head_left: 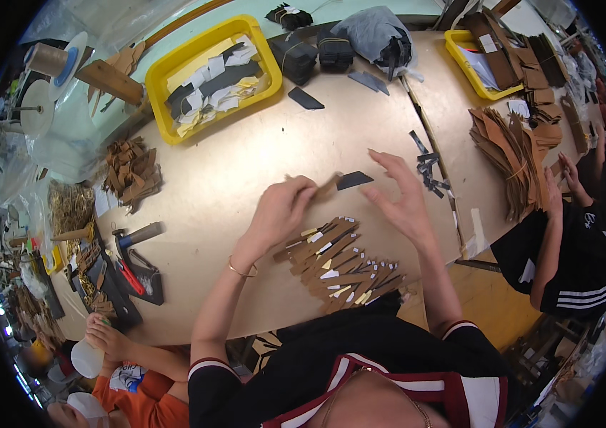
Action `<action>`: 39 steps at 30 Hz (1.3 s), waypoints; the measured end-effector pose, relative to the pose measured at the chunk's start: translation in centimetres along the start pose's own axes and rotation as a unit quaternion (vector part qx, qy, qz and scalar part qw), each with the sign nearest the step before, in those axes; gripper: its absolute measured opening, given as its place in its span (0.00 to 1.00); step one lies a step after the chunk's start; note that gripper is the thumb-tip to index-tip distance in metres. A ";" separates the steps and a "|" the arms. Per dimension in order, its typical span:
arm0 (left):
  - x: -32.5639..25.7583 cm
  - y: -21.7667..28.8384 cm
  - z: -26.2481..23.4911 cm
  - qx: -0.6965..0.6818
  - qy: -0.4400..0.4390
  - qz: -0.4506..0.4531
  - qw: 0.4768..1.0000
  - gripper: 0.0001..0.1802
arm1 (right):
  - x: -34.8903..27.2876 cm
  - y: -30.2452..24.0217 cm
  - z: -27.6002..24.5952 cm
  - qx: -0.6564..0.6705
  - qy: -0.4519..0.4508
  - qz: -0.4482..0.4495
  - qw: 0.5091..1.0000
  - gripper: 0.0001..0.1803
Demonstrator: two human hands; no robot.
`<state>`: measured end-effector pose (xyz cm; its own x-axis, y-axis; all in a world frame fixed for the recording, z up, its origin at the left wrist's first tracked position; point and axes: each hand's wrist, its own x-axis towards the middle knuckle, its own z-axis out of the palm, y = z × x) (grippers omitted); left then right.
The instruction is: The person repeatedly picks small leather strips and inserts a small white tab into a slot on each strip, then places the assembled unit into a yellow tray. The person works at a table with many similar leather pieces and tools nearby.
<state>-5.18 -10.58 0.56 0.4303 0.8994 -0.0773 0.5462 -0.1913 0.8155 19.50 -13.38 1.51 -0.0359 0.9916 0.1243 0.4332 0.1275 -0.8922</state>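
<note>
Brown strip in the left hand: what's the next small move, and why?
Probably lay the brown strip down at the top end of the fanned row of brown strips. The left hand pinches it just above that row, its tip near the dark piece on the table. The right hand is open, fingers spread, holding nothing, so it looks free to steady the row.

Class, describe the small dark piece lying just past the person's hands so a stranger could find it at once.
Start at the big tan table. Between the left hand and right hand, just beyond the fingertips, lies a small dark piece. Unlike the brown strips fanned below, it is near-black, pointed and alone.
</note>
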 end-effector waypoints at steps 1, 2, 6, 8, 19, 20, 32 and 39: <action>0.0 0.6 0.2 -0.117 -0.058 -0.044 0.991 0.10 | 0.0 -0.3 0.3 0.058 -0.032 0.006 0.998 0.22; 0.1 1.1 0.2 -0.238 -0.110 -0.075 0.962 0.10 | 0.0 -0.5 0.5 0.129 -0.077 0.063 0.987 0.21; 0.9 1.5 0.0 -0.326 -0.161 -0.129 0.923 0.12 | 0.1 -0.1 0.7 0.269 -0.186 0.168 0.930 0.16; 1.2 1.0 -0.1 -0.359 -0.165 -0.137 0.908 0.13 | 0.0 0.5 0.6 0.265 -0.157 0.182 0.934 0.13; 1.4 0.3 1.7 -0.251 -0.034 -0.232 0.939 0.14 | 0.8 2.0 1.7 0.059 -0.042 0.188 0.979 0.09; 1.4 0.4 1.7 -0.246 -0.029 -0.242 0.938 0.14 | 1.0 2.0 1.8 0.055 -0.054 0.201 0.977 0.09; 1.4 1.0 2.8 -0.206 0.081 -0.266 0.938 0.09 | 2.3 1.4 2.2 0.001 -0.073 0.233 0.970 0.09; 1.5 1.7 3.3 -0.173 0.112 -0.266 0.942 0.09 | 2.5 1.4 2.4 -0.008 -0.055 0.219 0.974 0.10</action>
<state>-1.28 -10.89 -0.10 -0.0226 0.8994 -0.4366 0.3587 0.4149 0.8362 17.85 -10.72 -0.43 0.0601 0.9473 -0.3147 0.4424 -0.3079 -0.8423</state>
